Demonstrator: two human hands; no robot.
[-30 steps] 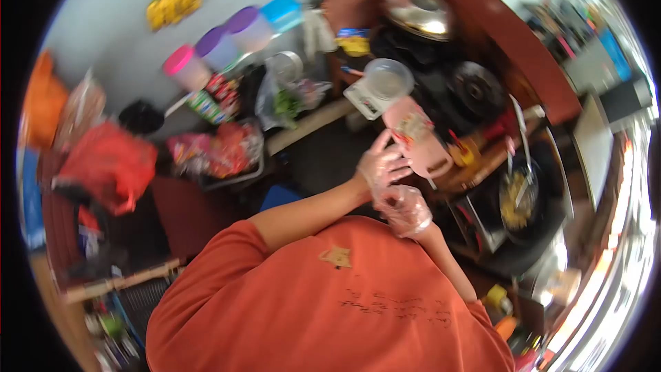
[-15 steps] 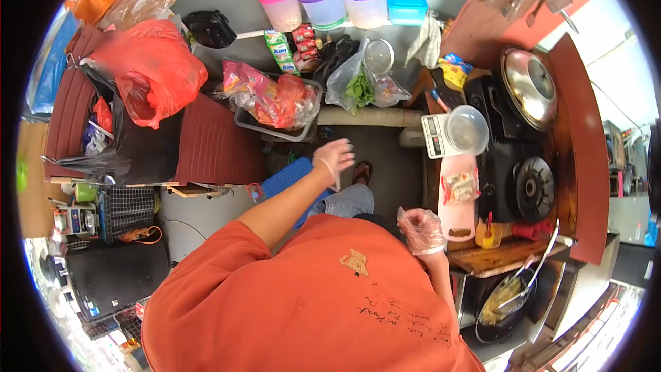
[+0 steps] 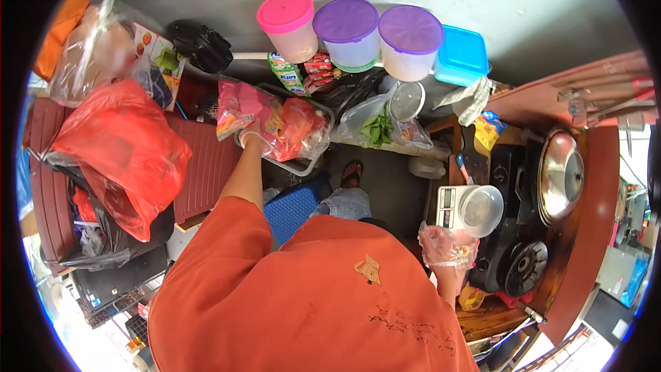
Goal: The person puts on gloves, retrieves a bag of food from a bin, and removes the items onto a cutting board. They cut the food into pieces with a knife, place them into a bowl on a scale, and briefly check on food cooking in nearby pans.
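I wear thin clear gloves on both hands. My left hand (image 3: 253, 139) is stretched out to the front rim of a metal tray (image 3: 311, 163) filled with pink and red snack bags (image 3: 275, 116); it touches the pink bag, and the grip is hidden. My right hand (image 3: 441, 245) hovers by my side over a pink cutting board (image 3: 471, 256), fingers loosely apart and holding nothing. Just beyond it a clear plastic bowl (image 3: 482, 211) sits on a white kitchen scale (image 3: 447, 207).
Lidded tubs, pink (image 3: 288, 24), two purple (image 3: 351, 31) and a blue box (image 3: 461, 55), line the wall shelf. A red plastic bag (image 3: 120, 151) lies on the left. A gas stove (image 3: 516, 269) and steel lid (image 3: 561, 176) stand on the right. A bag of greens (image 3: 377, 127) lies ahead.
My view has swung left, away from the stove. My left hand left the cutting board and reached out to the tray of snack bags. My right hand stayed near the board.
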